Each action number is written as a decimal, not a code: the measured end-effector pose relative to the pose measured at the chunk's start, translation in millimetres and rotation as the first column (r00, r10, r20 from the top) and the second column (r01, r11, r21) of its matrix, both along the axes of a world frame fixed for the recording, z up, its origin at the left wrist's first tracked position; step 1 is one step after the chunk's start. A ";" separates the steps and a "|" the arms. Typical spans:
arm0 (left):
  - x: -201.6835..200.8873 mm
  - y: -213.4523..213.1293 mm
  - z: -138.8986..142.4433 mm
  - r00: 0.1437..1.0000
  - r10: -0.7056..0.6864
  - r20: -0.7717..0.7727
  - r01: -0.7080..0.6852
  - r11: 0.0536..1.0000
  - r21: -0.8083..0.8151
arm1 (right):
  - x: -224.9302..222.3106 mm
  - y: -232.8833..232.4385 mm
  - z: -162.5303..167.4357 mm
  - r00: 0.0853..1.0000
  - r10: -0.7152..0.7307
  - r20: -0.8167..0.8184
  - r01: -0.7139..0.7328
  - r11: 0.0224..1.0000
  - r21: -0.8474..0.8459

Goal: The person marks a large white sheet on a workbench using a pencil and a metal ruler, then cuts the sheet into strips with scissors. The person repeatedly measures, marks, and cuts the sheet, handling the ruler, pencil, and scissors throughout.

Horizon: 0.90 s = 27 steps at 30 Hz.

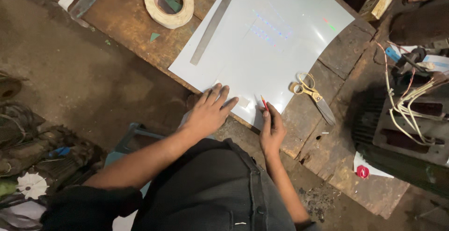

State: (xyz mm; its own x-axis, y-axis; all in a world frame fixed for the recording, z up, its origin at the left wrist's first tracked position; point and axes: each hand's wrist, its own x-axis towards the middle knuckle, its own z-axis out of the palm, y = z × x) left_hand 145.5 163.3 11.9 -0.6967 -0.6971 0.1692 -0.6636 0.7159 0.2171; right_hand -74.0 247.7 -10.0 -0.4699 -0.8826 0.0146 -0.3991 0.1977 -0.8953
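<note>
Dim workshop, head view only; worn wooden bench runs diagonally over a dirt floor, person seated at its near edge. Large glossy white sheet lies flat on the bench, its near corner hanging just past the edge toward the person; long metal ruler lies on the sheet's left part, well apart from both hands. Left hand pressed flat on the sheet's near edge, fingers spread apart, gripping nothing. Right hand closed around a red pencil, tip touching the sheet near that corner. Roll of masking tape sits at the far end of the bench; gold-handled scissors lie just beside the sheet's right edge, blades shut as far as I can tell. Electric motor with loose wires stands on the right; small red cap on a paper scrap below it.

Risk, as a judgement: the sheet looks slick and overhangs, so if the flat hand eases off, pencil pressure could slide it and skew the mark; ruler is not at the pencil, so a freehand line may wander; poor light adds to that.
</note>
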 end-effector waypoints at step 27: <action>-5.3 9.0 7.5 0.995 -0.027 0.095 0.016 0.994 0.111 | -0.2 15.3 -1.6 0.999 0.022 -0.042 -0.023 1.000 -0.017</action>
State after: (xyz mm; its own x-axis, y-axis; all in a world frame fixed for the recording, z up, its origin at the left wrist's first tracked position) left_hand 140.2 172.3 19.4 -0.7211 -0.6924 0.0239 -0.6699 0.7057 0.2306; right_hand -74.2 263.0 -11.6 -0.4483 -0.8925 0.0489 -0.4404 0.1730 -0.8810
